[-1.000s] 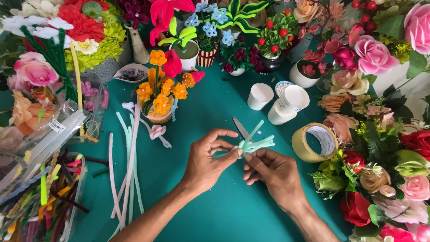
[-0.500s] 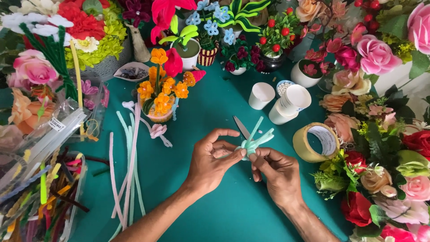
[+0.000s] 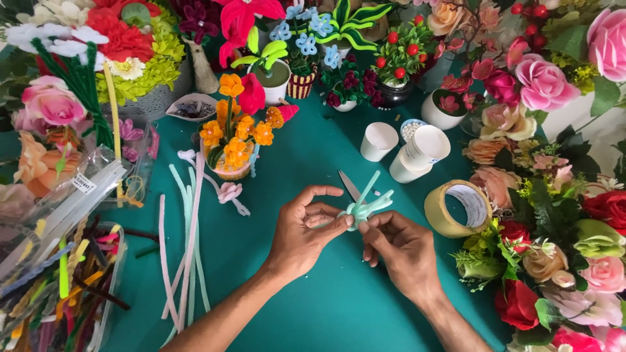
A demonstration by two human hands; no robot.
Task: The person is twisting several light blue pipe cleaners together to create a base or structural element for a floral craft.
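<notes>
1. Your left hand [image 3: 303,234] is pinched shut on a bundle of pale mint-green pipe cleaners [image 3: 365,207], thumb and fingertips closed at the knot where the strands meet.
2. Your right hand [image 3: 404,251] grips the same bundle from the other side, its fingers closed on the knot, so both hands touch at the middle of the piece.
3. The loose ends of the bundle fan up and to the right, held just above the teal desk [image 3: 313,313], near its centre.
4. A pair of scissors [image 3: 349,186] lies on the desk just behind the bundle, partly hidden by it.
5. A roll of tan tape [image 3: 456,208] stands just right of your right hand.
6. White paper cups [image 3: 417,153] sit beyond the tape.
7. Long pale pink and green pipe cleaners [image 3: 186,241] lie loose to the left of your left arm.
8. A pot of orange pipe-cleaner flowers [image 3: 235,140] stands behind them.
9. Artificial roses [image 3: 544,81] crowd the right edge.
</notes>
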